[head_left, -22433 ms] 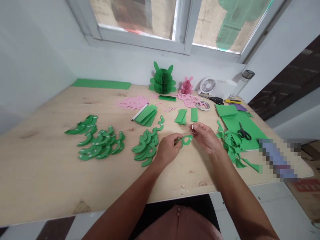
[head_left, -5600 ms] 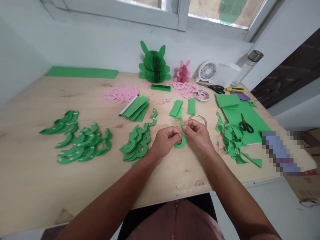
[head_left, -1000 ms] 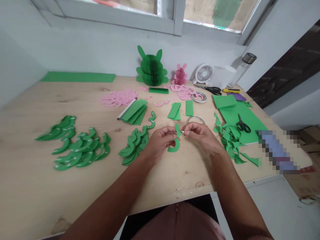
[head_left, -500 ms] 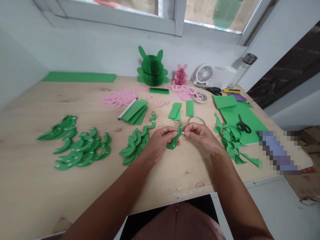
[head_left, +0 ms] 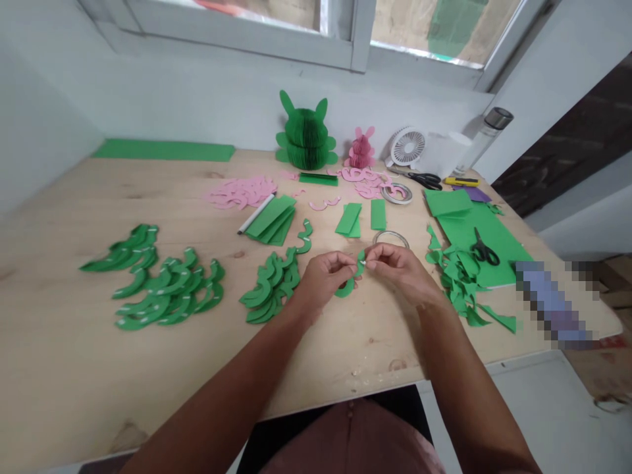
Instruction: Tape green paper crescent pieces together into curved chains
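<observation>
Between my hands is a curved green paper cutout (head_left: 345, 288). My left hand (head_left: 323, 280) pinches it, fingers closed. Close on its right, my right hand (head_left: 395, 268) is closed in a pinch on a tiny white piece of tape (head_left: 364, 263), which appears to touch the cutout's edge. Just behind the right hand lies a roll of tape (head_left: 391, 238), partly hidden by the fingers. Left of my left hand, a pile of wavy green cutouts (head_left: 269, 286) rests on the table. Farther left are more green cutouts with white tape bits (head_left: 170, 286).
Green scraps (head_left: 459, 276) and black scissors (head_left: 484, 249) lie on the right beside green sheets (head_left: 503, 230). Folded green papers (head_left: 271, 220), a white pen (head_left: 255, 214) and pink cutouts (head_left: 241, 192) are mid-table. A green paper figure (head_left: 306, 139), pink figure (head_left: 360, 150) and fan (head_left: 407, 146) stand behind.
The green cutout has turned and sits lower in my left hand. My right fingers have brought the white tape piece against its upper edge. The view has shifted slightly.
</observation>
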`<move>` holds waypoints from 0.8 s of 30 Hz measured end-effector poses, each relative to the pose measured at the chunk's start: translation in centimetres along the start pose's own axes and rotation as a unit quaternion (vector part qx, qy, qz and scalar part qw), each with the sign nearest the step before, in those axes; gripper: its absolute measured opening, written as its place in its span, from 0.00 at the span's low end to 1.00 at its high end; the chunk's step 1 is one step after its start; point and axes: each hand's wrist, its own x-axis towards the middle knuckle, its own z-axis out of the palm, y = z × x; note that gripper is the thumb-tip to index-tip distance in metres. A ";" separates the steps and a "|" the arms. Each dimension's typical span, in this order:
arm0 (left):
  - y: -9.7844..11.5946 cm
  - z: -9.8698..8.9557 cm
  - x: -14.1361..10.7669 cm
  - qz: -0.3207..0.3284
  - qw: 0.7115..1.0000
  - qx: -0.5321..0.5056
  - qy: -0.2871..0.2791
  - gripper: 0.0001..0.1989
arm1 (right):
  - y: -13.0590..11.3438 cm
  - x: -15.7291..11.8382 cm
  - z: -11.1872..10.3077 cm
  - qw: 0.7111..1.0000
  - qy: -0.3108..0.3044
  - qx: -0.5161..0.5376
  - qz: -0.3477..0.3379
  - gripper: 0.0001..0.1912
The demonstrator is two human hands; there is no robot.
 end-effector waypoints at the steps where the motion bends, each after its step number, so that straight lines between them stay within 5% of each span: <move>1: -0.1 0.0 0.1 0.000 1.000 0.006 0.002 0.05 | 0.0 0.0 0.0 1.000 0.004 -0.001 0.004 0.10; 10: -0.8 -0.1 0.3 0.010 0.998 0.065 0.010 0.07 | 0.5 0.2 -0.1 0.999 0.027 -0.038 0.024 0.11; 24: -0.4 0.2 0.1 0.029 0.999 0.008 0.028 0.12 | 0.4 0.2 0.2 0.998 0.033 -0.038 0.042 0.13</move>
